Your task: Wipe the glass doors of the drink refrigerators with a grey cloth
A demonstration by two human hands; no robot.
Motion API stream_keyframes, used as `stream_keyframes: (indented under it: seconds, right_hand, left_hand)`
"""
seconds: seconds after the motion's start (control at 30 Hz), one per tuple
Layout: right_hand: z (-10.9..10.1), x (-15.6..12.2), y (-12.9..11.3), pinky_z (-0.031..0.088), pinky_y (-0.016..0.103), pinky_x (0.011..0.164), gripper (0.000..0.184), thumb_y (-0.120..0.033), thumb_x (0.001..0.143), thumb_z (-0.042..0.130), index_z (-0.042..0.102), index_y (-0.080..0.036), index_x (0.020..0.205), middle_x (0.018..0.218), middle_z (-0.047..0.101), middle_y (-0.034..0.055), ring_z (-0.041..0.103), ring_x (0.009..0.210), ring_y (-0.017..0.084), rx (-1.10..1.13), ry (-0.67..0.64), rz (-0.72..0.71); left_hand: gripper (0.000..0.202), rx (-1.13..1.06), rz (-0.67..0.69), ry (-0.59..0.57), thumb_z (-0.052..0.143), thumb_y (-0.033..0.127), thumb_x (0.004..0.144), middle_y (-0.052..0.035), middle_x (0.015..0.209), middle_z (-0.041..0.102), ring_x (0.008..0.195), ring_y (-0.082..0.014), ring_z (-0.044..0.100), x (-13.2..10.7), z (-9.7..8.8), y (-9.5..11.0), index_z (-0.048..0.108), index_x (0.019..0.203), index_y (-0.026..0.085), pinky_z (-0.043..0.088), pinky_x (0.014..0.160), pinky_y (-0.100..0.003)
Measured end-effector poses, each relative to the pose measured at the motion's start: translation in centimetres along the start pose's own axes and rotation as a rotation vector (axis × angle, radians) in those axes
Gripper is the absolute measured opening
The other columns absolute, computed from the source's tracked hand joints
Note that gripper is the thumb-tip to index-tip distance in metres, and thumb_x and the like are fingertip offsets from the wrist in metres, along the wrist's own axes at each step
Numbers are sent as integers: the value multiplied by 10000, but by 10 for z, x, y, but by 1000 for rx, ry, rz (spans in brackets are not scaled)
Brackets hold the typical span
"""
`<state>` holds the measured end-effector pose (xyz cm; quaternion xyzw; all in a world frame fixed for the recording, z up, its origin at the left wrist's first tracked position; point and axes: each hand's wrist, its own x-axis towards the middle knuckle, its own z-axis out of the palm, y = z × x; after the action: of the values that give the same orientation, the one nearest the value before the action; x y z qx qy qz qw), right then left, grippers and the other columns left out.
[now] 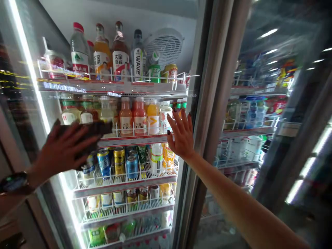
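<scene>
In front of me is a lit drinks fridge behind a glass door [145, 145]. My left hand [61, 145], blurred by motion and with a dark watch [12, 183] on its wrist, lies over a dark cloth [102, 128] at the left of the glass. The cloth sticks out past the fingertips, and the palm hides part of it. With fingers spread and nothing in it, my right hand [181, 135] rests flat on the glass close to the metal door frame [207, 114]. The bottles and cans stand behind the glass, apart from both hands.
Wire shelves hold tall bottles [120, 52] on top, juice bottles [140, 116] below, then cans [119, 160]. A light strip [28, 62] runs down the left side. To the right, another glass door [249, 180] shows more shelves and reflections.
</scene>
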<state>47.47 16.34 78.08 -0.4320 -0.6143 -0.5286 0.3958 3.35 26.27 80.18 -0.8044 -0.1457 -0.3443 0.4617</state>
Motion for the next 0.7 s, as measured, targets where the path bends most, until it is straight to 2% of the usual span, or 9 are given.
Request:
stream_keyframes:
  seconds: [0.1, 0.17, 0.27, 0.33, 0.4, 0.47, 0.53, 0.63, 0.7]
  right_hand:
    - [1, -1, 1, 214, 698, 1306, 831, -248, 1002, 413, -38, -360, 1691, 1790, 118, -28, 84, 1651, 337, -18, -26, 20]
    - [1, 0, 1, 214, 697, 1307, 837, -245, 1001, 413, -46, -369, 1689, 1789, 122, -31, 93, 1650, 339, -16, -31, 24]
    - [1, 1, 0, 205, 686, 1316, 843, -225, 999, 417, -43, -378, 1688, 1790, 107, -46, 83, 1652, 330, 2, -19, 17]
    - [-1, -2, 0, 202, 679, 1321, 837, -201, 1002, 409, -37, -376, 1688, 1792, 80, -54, 57, 1654, 319, 16, -21, 16]
    - [-6, -10, 0, 208, 662, 1327, 817, -191, 1015, 399, -29, -367, 1690, 1792, 58, -52, 40, 1656, 305, 40, -55, 3]
    - [-11, -24, 0, 229, 633, 1331, 791, -198, 1032, 388, -20, -346, 1693, 1792, 67, -36, 56, 1656, 283, 68, -93, 3]
    - [-13, -40, 0, 265, 603, 1328, 766, -214, 1046, 378, -14, -308, 1697, 1791, 101, -2, 98, 1654, 263, 84, -96, 41]
    - [-5, -61, 1, 320, 593, 1308, 739, -263, 1059, 374, 9, -259, 1701, 1780, 169, 50, 165, 1645, 262, 76, 4, 121]
    - [4, -68, 2, 350, 601, 1290, 730, -329, 1066, 376, 31, -240, 1703, 1766, 226, 77, 215, 1635, 277, 71, 73, 135]
  left_hand:
    - [610, 34, -355, 113, 439, 468, 1039, -54, 1765, 167, 1628, -356, 154, 83, -17, -16, 415, 1588, 204, 39, 1308, -663]
    - [647, 27, -426, 127, 420, 486, 1050, -100, 1767, 138, 1638, -347, 98, 103, -8, 10, 387, 1596, 141, 62, 1302, -671]
    - [657, 5, -284, 94, 562, 470, 1002, -128, 1737, 261, 1652, -322, 39, 72, 29, 83, 445, 1585, 191, 102, 1324, -665]
    - [635, -58, 7, 33, 646, 470, 947, -95, 1679, 403, 1657, -297, 17, 28, 55, 128, 520, 1530, 250, 65, 1354, -618]
    - [552, -134, 394, -30, 666, 402, 936, -37, 1639, 474, 1653, -249, 121, -10, 69, 150, 574, 1468, 289, 117, 1373, -520]
    - [465, -192, 675, -63, 652, 324, 945, -2, 1607, 517, 1611, -203, 275, -20, 71, 144, 619, 1409, 300, 198, 1363, -435]
    - [430, -211, 751, -74, 629, 319, 967, 0, 1593, 534, 1573, -180, 354, 5, 62, 112, 624, 1396, 299, 192, 1362, -409]
    - [532, -172, 525, -25, 575, 396, 1002, -19, 1653, 456, 1591, -200, 319, 95, 34, 51, 504, 1521, 303, 52, 1370, -487]
    - [581, -129, 180, 103, 557, 383, 1005, -32, 1694, 386, 1610, -255, 272, 163, 15, 27, 442, 1567, 292, 24, 1346, -590]
